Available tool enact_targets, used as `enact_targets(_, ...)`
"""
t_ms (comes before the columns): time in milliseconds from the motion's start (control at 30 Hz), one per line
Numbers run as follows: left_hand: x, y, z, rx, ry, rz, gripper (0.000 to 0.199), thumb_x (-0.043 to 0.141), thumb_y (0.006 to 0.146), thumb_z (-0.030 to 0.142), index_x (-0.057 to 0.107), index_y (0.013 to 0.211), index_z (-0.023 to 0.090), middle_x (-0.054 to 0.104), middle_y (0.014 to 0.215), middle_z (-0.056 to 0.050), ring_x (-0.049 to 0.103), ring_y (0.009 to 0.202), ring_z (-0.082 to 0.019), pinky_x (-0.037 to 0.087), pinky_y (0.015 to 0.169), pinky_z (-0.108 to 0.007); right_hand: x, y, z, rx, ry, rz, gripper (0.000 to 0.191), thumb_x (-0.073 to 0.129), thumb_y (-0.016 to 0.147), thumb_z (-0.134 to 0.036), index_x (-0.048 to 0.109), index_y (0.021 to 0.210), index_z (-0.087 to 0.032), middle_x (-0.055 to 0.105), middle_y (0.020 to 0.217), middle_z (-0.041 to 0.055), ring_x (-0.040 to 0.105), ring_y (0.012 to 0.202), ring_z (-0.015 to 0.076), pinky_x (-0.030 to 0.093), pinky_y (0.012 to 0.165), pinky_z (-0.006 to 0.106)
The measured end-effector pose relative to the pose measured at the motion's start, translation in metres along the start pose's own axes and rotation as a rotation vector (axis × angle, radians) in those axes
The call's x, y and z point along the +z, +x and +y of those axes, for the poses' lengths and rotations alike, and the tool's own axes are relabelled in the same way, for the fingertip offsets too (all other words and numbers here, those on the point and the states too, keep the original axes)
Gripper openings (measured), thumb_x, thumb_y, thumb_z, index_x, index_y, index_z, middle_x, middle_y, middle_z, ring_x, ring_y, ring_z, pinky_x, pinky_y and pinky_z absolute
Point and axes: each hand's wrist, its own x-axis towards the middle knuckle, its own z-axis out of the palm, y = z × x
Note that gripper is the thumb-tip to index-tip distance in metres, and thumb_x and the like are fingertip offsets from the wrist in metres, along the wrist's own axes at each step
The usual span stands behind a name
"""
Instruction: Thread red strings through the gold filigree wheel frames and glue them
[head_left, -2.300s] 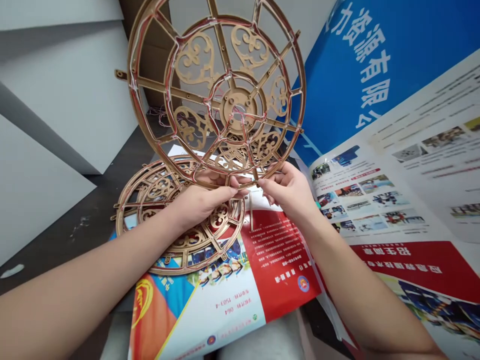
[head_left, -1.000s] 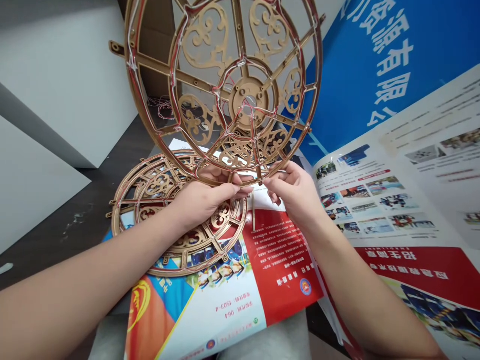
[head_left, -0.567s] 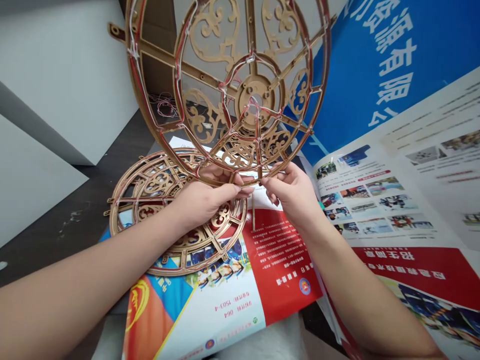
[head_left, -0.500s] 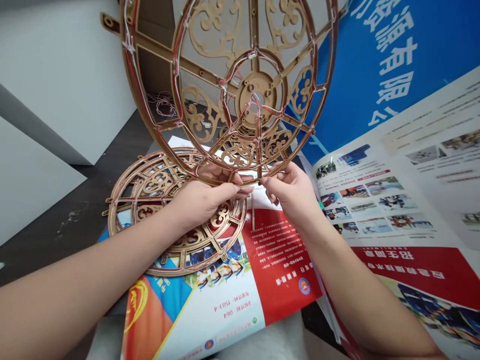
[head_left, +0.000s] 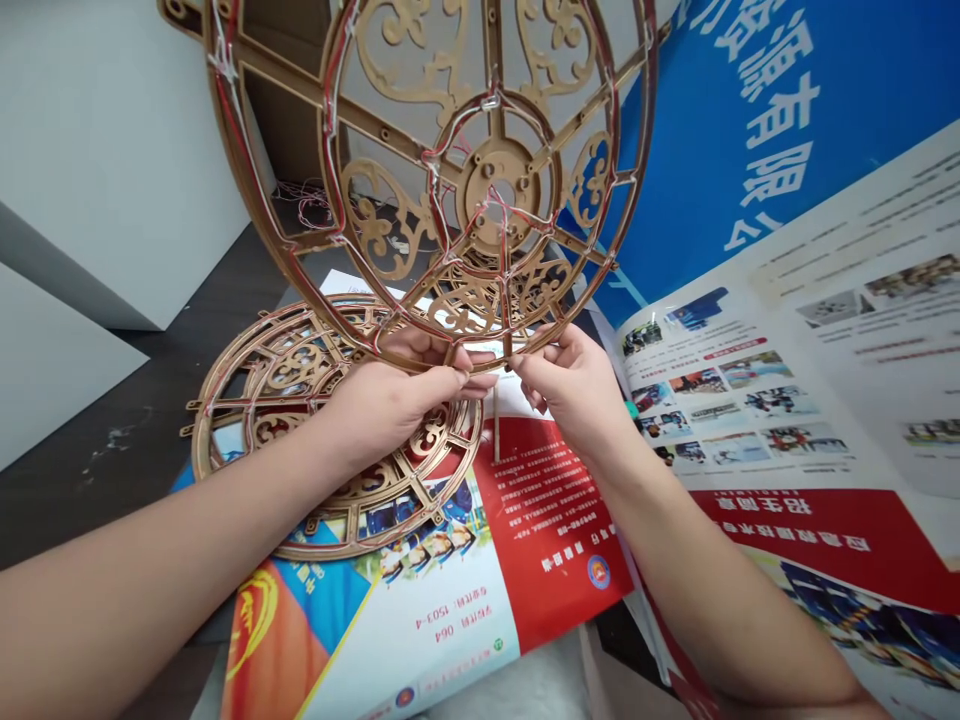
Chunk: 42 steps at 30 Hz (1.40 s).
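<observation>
A large round gold-brown openwork frame (head_left: 496,195) stands upright before me, its top cut off by the view. Red and clear wires run along its rings and spokes. My left hand (head_left: 397,395) pinches the bottom rim between thumb and fingers. Just to the right, my right hand (head_left: 566,375) has its thumb and fingertips closed on the same rim. A second round openwork frame (head_left: 352,545) lies flat behind and below my left hand, partly hidden by that hand and forearm.
Printed sheets (head_left: 555,520) lie under the flat frame. A blue panel with white characters (head_left: 720,180) and an open brochure (head_left: 750,400) stand at right. White boxes (head_left: 112,150) are at left on the dark table (head_left: 112,430). Loose red wires (head_left: 307,205) lie at the back.
The whole scene has shifted slightly left in view, the upright frame included. Both hands keep the same hold on its bottom rim.
</observation>
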Motion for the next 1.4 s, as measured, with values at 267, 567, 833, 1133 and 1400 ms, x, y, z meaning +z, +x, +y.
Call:
enact_targets(267,-0.001,0.0,-0.003,0.042,-0.025,0.002,0.012,0.084,0.083,0.028,0.077,0.089,0.02,0.081,0.108,-0.007,0.08,0.095,-0.029,0.062,0.102,-0.05,-0.001,-0.002,-0.003,0.026,0.052,-0.06,0.029,0.075,0.075,-0.021,0.057,0.098,-0.022,0.056,0.061,-0.0079,0.045,0.047,0.0077,0.031,0.044,0.022)
enact_targets(567,-0.004,0.002,0.0,0.161,0.218,-0.08,0.018,0.08,0.091,0.032,0.08,0.105,0.02,0.08,0.118,-0.007,0.073,0.117,-0.029,0.055,0.111,-0.046,0.004,-0.01,-0.004,0.012,0.106,-0.065,0.031,0.076,0.08,-0.024,0.055,0.103,-0.022,0.061,0.067,-0.0068,0.046,0.049,0.0079,0.034,0.044,0.023)
enact_targets(833,-0.006,0.004,0.0,0.127,0.134,-0.053,0.023,0.082,0.088,0.029,0.078,0.11,0.022,0.078,0.125,-0.008,0.072,0.122,-0.031,0.055,0.113,-0.05,0.005,-0.011,-0.002,0.027,0.088,-0.084,0.034,0.081,0.081,-0.032,0.056,0.102,-0.023,0.065,0.074,-0.0049,0.047,0.049,0.0073,0.035,0.044,0.023)
enact_targets(1133,-0.009,0.009,-0.003,0.086,-0.13,0.063,0.02,0.089,0.079,0.019,0.072,0.089,0.017,0.079,0.104,-0.007,0.078,0.102,-0.027,0.064,0.101,-0.045,-0.034,0.002,-0.006,-0.23,-0.551,-0.174,0.018,0.075,0.091,-0.037,0.063,0.093,-0.024,0.063,0.069,-0.0022,0.052,0.059,0.0131,0.037,0.056,0.028)
enact_targets(1400,-0.006,0.009,0.001,0.04,-0.231,0.088,0.021,0.087,0.078,0.013,0.069,0.087,0.016,0.077,0.097,-0.004,0.079,0.097,-0.025,0.066,0.096,-0.04,-0.037,0.003,-0.002,-0.384,-1.076,-0.732,0.019,0.06,0.1,-0.019,0.075,0.108,-0.027,0.074,0.102,0.0042,0.066,0.096,0.0216,0.044,0.082,0.033)
